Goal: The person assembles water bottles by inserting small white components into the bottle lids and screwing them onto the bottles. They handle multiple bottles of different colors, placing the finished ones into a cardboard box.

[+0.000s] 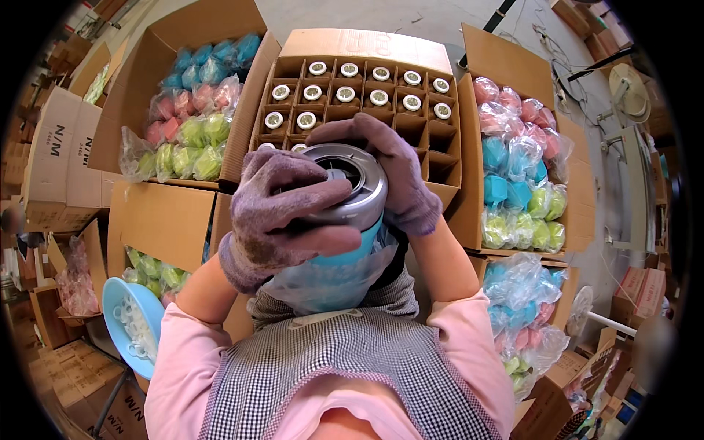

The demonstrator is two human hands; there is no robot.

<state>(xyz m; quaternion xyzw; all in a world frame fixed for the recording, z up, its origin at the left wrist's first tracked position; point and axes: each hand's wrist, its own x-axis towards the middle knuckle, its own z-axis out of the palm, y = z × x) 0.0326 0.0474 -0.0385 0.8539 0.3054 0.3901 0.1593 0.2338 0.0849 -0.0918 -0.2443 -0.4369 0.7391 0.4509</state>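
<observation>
A room full of open cardboard boxes, and two gloved hands holding a blue bottle.

The divided box (440,139) straight ahead holds bottles with white caps (346,94) in its far rows. Boxes at each side hold bagged cups (513,169) in pink, blue and green. The left hand (282,213) is clamped on the silver lid (352,187) of the blue bottle (345,253), close to the chest. The right hand (396,172) grips the lid's far side. A clear bag (323,286) wraps the bottle's bottom.
</observation>
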